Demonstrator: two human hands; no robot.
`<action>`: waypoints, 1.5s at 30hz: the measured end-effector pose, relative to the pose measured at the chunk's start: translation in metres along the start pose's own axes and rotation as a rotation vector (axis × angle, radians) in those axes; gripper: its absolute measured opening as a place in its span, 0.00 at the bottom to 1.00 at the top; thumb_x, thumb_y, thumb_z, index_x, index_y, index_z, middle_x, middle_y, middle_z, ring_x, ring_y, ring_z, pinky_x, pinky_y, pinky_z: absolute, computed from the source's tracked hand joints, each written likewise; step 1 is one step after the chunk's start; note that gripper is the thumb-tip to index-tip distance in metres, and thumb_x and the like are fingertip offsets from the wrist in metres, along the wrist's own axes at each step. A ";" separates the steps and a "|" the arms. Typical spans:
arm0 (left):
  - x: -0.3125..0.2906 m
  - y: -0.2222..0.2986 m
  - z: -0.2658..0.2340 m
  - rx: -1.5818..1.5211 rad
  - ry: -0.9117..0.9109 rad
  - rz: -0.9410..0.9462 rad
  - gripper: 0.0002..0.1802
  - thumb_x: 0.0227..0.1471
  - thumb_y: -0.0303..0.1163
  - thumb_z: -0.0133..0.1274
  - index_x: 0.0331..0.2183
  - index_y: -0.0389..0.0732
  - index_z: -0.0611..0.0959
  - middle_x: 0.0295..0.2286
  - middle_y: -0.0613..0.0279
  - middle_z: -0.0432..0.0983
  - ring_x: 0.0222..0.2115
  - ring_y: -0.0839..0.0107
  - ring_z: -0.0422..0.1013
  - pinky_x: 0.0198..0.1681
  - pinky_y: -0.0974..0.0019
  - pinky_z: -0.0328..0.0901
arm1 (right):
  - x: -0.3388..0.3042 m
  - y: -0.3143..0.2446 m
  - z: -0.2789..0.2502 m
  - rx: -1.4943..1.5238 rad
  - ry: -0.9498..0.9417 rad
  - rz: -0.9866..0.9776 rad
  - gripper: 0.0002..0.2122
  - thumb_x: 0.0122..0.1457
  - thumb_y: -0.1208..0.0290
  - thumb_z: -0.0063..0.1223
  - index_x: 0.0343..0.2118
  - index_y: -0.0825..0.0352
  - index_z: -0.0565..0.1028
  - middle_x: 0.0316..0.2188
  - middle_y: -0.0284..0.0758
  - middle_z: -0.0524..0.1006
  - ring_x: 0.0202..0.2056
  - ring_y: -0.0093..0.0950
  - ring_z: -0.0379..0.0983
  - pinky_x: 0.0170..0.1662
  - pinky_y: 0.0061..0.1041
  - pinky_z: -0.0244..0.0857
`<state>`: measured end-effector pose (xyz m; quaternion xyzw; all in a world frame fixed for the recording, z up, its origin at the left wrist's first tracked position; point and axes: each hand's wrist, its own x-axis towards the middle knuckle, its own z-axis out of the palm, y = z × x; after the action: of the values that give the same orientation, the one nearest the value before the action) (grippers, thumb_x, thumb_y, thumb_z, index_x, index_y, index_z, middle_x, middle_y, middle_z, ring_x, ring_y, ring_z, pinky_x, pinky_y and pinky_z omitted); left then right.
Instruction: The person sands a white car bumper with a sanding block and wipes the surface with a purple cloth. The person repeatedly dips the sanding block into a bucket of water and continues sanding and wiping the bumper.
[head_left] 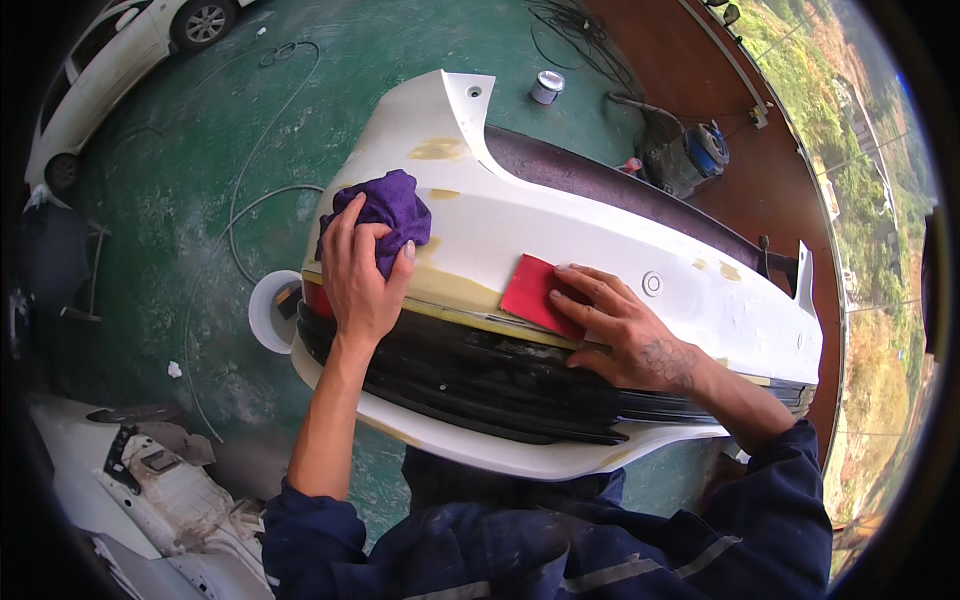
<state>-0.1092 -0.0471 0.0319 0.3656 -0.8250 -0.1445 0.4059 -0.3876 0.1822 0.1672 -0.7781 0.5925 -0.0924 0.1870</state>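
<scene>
A white car bumper (590, 225) with yellowish filler patches and a black lower strip lies across the view in front of me. My left hand (362, 275) grips a crumpled purple cloth (396, 208), resting it on the bumper's left end. Further right, my right hand (628, 335) presses a red sheet of sandpaper (530, 287) against the white surface, just above the black strip. Its fingers cover the sheet's right part, and the thumb reaches down onto the strip.
Left of the bumper stands a white bucket (268, 318). Beyond it are a small paint can (547, 88), a blue-and-grey vacuum cleaner (690, 160) and coiled dark cables (585, 40). A hose (233, 215) trails over the green floor. Car body panels (165, 490) lie at lower left; a white car (115, 65) stands far left.
</scene>
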 end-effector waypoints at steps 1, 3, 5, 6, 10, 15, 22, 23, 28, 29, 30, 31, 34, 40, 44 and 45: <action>0.000 0.001 0.000 0.003 -0.015 -0.010 0.19 0.59 0.43 0.64 0.43 0.39 0.80 0.64 0.42 0.71 0.63 0.38 0.66 0.68 0.39 0.60 | -0.012 -0.001 0.000 -0.024 0.015 0.012 0.36 0.60 0.62 0.73 0.67 0.73 0.72 0.72 0.52 0.68 0.75 0.47 0.61 0.77 0.48 0.58; 0.002 -0.002 0.000 0.002 -0.046 0.002 0.26 0.60 0.46 0.63 0.53 0.40 0.81 0.67 0.41 0.67 0.64 0.37 0.65 0.68 0.39 0.59 | -0.027 -0.006 0.004 -0.080 0.054 0.013 0.36 0.56 0.62 0.75 0.66 0.73 0.73 0.68 0.51 0.72 0.71 0.47 0.66 0.73 0.46 0.62; 0.007 0.002 -0.002 -0.024 -0.041 0.015 0.32 0.60 0.47 0.62 0.61 0.41 0.81 0.69 0.40 0.64 0.65 0.37 0.64 0.69 0.39 0.59 | -0.028 -0.013 0.006 -0.092 0.134 0.038 0.37 0.54 0.61 0.76 0.65 0.73 0.74 0.65 0.50 0.75 0.67 0.46 0.70 0.70 0.44 0.66; 0.006 0.001 -0.007 0.023 -0.065 0.021 0.36 0.60 0.48 0.62 0.65 0.43 0.78 0.71 0.40 0.62 0.65 0.36 0.63 0.69 0.39 0.58 | -0.012 -0.022 0.010 -0.063 0.193 0.056 0.38 0.53 0.62 0.77 0.65 0.73 0.73 0.64 0.49 0.75 0.65 0.46 0.71 0.68 0.43 0.67; 0.013 -0.010 -0.006 0.162 -0.253 0.096 0.39 0.58 0.50 0.63 0.67 0.47 0.78 0.70 0.38 0.61 0.64 0.35 0.62 0.68 0.39 0.58 | 0.037 -0.036 0.048 -0.072 0.407 0.051 0.41 0.52 0.55 0.77 0.65 0.74 0.72 0.60 0.44 0.75 0.60 0.41 0.71 0.60 0.37 0.68; 0.042 -0.019 -0.012 0.259 -0.369 0.193 0.29 0.61 0.48 0.64 0.55 0.39 0.78 0.65 0.42 0.67 0.64 0.40 0.63 0.68 0.44 0.58 | 0.042 -0.056 0.067 -0.176 0.471 0.105 0.32 0.55 0.53 0.71 0.56 0.72 0.78 0.52 0.41 0.76 0.55 0.39 0.70 0.58 0.34 0.65; 0.049 -0.025 0.005 0.124 -0.300 0.251 0.32 0.59 0.41 0.64 0.61 0.40 0.77 0.60 0.46 0.73 0.58 0.42 0.69 0.63 0.44 0.63 | 0.013 -0.057 0.051 -0.271 0.298 0.245 0.21 0.59 0.66 0.63 0.53 0.73 0.79 0.47 0.43 0.77 0.51 0.40 0.74 0.58 0.37 0.67; 0.048 -0.022 0.001 0.161 -0.285 0.251 0.33 0.59 0.41 0.64 0.62 0.41 0.77 0.59 0.47 0.73 0.58 0.42 0.69 0.62 0.43 0.63 | -0.003 -0.053 0.048 -0.242 0.316 0.281 0.20 0.59 0.69 0.62 0.53 0.74 0.79 0.47 0.44 0.78 0.51 0.41 0.74 0.59 0.38 0.68; 0.059 -0.024 0.001 0.204 -0.252 0.219 0.23 0.48 0.36 0.66 0.48 0.46 0.85 0.45 0.54 0.77 0.48 0.48 0.73 0.52 0.45 0.66 | -0.094 -0.029 0.036 -0.152 0.550 0.436 0.22 0.55 0.81 0.60 0.55 0.71 0.79 0.58 0.47 0.78 0.62 0.45 0.74 0.69 0.45 0.67; 0.059 -0.017 -0.001 0.186 -0.281 0.256 0.22 0.47 0.35 0.66 0.47 0.45 0.85 0.44 0.54 0.77 0.47 0.49 0.74 0.51 0.46 0.66 | -0.101 -0.034 0.035 -0.120 0.539 0.505 0.23 0.55 0.82 0.59 0.57 0.71 0.79 0.61 0.47 0.77 0.65 0.45 0.73 0.71 0.46 0.66; 0.062 -0.007 -0.005 0.168 -0.305 0.297 0.21 0.46 0.35 0.65 0.45 0.45 0.86 0.43 0.54 0.77 0.46 0.49 0.74 0.51 0.47 0.66 | -0.100 -0.038 0.035 -0.146 0.546 0.530 0.23 0.57 0.83 0.58 0.57 0.72 0.79 0.60 0.48 0.78 0.64 0.46 0.73 0.70 0.46 0.67; 0.066 0.005 -0.010 0.150 -0.330 0.342 0.20 0.45 0.34 0.65 0.43 0.44 0.86 0.42 0.55 0.77 0.45 0.49 0.74 0.50 0.49 0.66 | -0.096 -0.041 0.040 -0.168 0.579 0.557 0.23 0.57 0.83 0.57 0.58 0.72 0.79 0.61 0.49 0.78 0.65 0.46 0.73 0.70 0.46 0.67; 0.068 0.061 -0.009 -0.034 -0.395 0.650 0.14 0.39 0.34 0.66 0.34 0.46 0.87 0.36 0.57 0.76 0.39 0.54 0.75 0.45 0.51 0.64 | -0.081 -0.054 0.055 -0.264 0.625 0.692 0.22 0.59 0.83 0.55 0.59 0.75 0.79 0.62 0.52 0.78 0.67 0.47 0.72 0.73 0.46 0.64; 0.075 0.114 0.019 -0.239 -0.507 1.093 0.11 0.43 0.38 0.68 0.28 0.50 0.82 0.34 0.65 0.75 0.34 0.62 0.72 0.38 0.54 0.59 | 0.020 -0.119 0.093 -0.383 0.579 0.838 0.26 0.61 0.75 0.53 0.63 0.79 0.76 0.66 0.54 0.75 0.72 0.47 0.67 0.77 0.47 0.57; 0.083 0.082 0.027 -0.210 -0.529 1.055 0.13 0.47 0.41 0.67 0.36 0.51 0.84 0.43 0.62 0.77 0.45 0.59 0.72 0.49 0.48 0.62 | 0.044 -0.134 0.099 -0.443 0.514 0.959 0.27 0.61 0.75 0.53 0.64 0.77 0.75 0.67 0.52 0.75 0.72 0.46 0.67 0.77 0.45 0.56; 0.085 0.069 0.029 -0.218 -0.478 1.023 0.16 0.49 0.41 0.66 0.40 0.51 0.85 0.48 0.59 0.76 0.49 0.56 0.70 0.53 0.46 0.60 | 0.034 -0.132 0.095 -0.486 0.500 1.026 0.27 0.61 0.76 0.53 0.65 0.77 0.75 0.67 0.52 0.74 0.73 0.46 0.66 0.78 0.45 0.55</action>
<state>-0.1997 -0.0618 0.0983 -0.1669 -0.9461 -0.0928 0.2618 -0.2263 0.1966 0.1300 -0.3692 0.9211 -0.0324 -0.1195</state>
